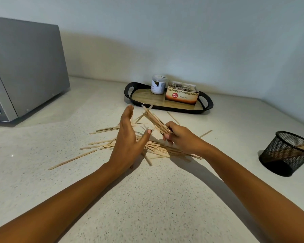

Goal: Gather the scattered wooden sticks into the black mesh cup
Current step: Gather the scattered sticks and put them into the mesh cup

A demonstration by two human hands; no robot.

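Sticks (72,159), dozens (one mesh cup (275,155))

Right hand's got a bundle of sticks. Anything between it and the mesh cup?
Nothing visible blocks it. Between the right hand, gripping the bundle, and the cup to its right there is only counter with one loose stick lying flat. The tray sits farther back, off that line.

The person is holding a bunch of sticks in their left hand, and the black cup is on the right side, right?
Not quite. In the head view the right hand grips the bunch of sticks; the left hand is open, holding nothing. The black cup is on the right side.
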